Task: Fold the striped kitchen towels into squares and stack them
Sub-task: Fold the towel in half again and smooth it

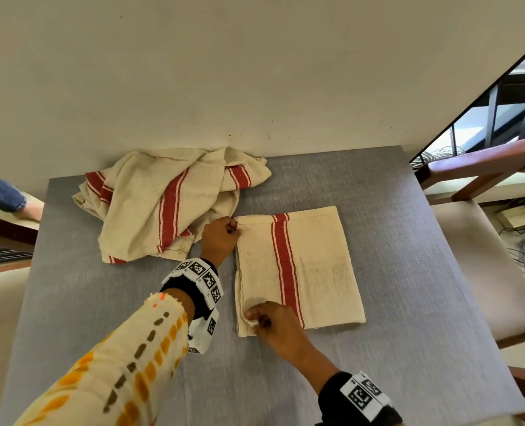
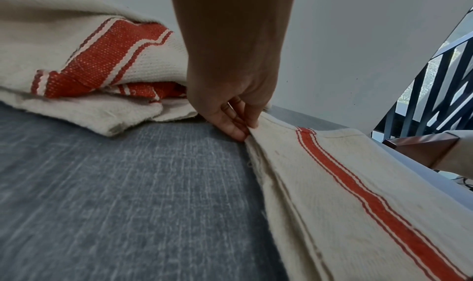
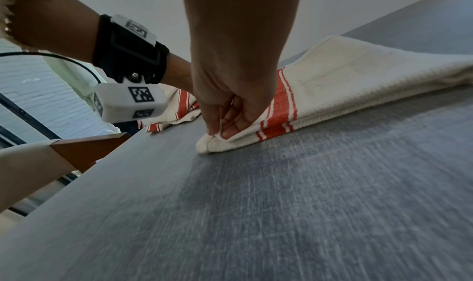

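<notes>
A cream towel with a red stripe, the folded towel, lies flat as a near-square on the grey table. My left hand pinches its far left corner. My right hand pinches its near left corner, thumb on top. Both corners sit low on the table. A crumpled heap of striped towels lies at the back left, just behind my left hand.
A pale wall runs along the table's far edge. A wooden chair with a beige seat stands at the right, cables on the floor beyond it. Another person's leg shows at the far left.
</notes>
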